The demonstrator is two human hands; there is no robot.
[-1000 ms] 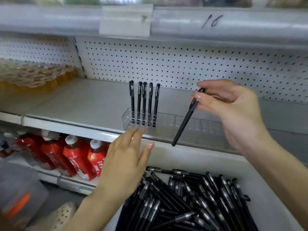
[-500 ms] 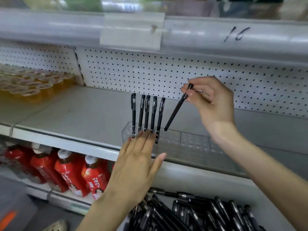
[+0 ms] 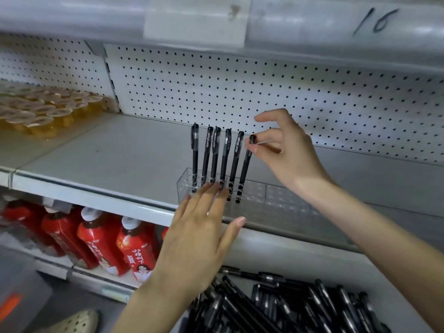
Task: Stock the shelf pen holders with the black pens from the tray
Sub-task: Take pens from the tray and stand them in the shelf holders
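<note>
Currently: pen holder (image 3: 264,195) at shelf (image 3: 120,159) front edge holds five pens (image 3: 223,159) upright. My right hand (image 3: 286,152) pinches the cap of sixth pen (image 3: 245,169), tip inside. Left hand (image 3: 199,236) flat, fingers straight, against holder front. Loose pens (image 3: 276,308) heaped in tray (image 3: 336,267).

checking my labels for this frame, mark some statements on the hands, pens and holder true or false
1. The right hand pinches the rightmost pen standing in the clear holder. True.
2. The left hand grips a pen. False: its straight fingers touch the holder's front.
3. Six pens stand in the holder. True.
4. The tray holds no pens. False: black pens fill it.
5. The red bottles sit above the holder. False: they stand below it.
</note>
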